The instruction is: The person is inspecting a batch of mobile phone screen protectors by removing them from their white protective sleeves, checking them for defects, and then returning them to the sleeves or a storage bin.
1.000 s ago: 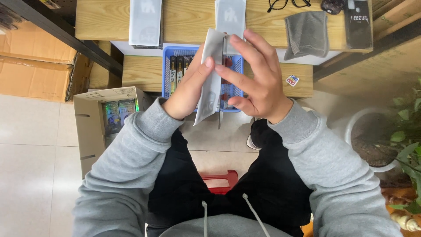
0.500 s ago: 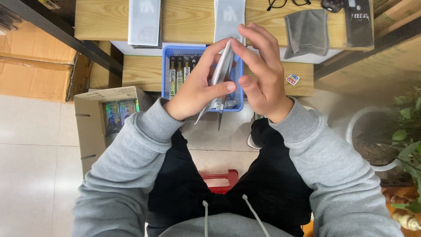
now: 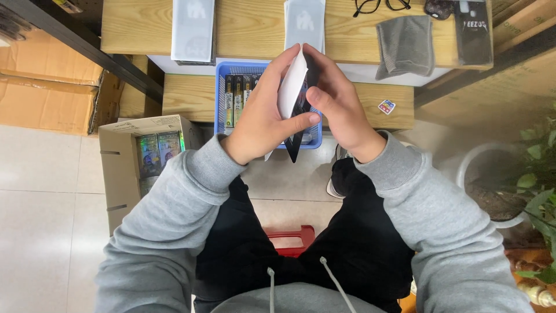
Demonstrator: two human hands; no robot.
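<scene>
The left hand (image 3: 263, 119) and the right hand (image 3: 341, 113) are close together, and both hold one flat white packet (image 3: 291, 87) between them. The left thumb presses on the front of the packet, and the right fingers curl around its far edge. A dark flat piece (image 3: 295, 145) sticks out from the bottom of the packet, just under the hands. Right behind the hands sits a blue basket (image 3: 223, 98) with small boxes (image 3: 236, 95) standing in it. Past the basket lies a wooden table (image 3: 255, 26) with two more white packets (image 3: 193, 29), a grey cloth (image 3: 404, 45) and black glasses (image 3: 379, 6). To the left of the left arm stands an open cardboard box (image 3: 124, 159). Below the hands, between the knees, a red stool (image 3: 289, 239) peeks out.
</scene>
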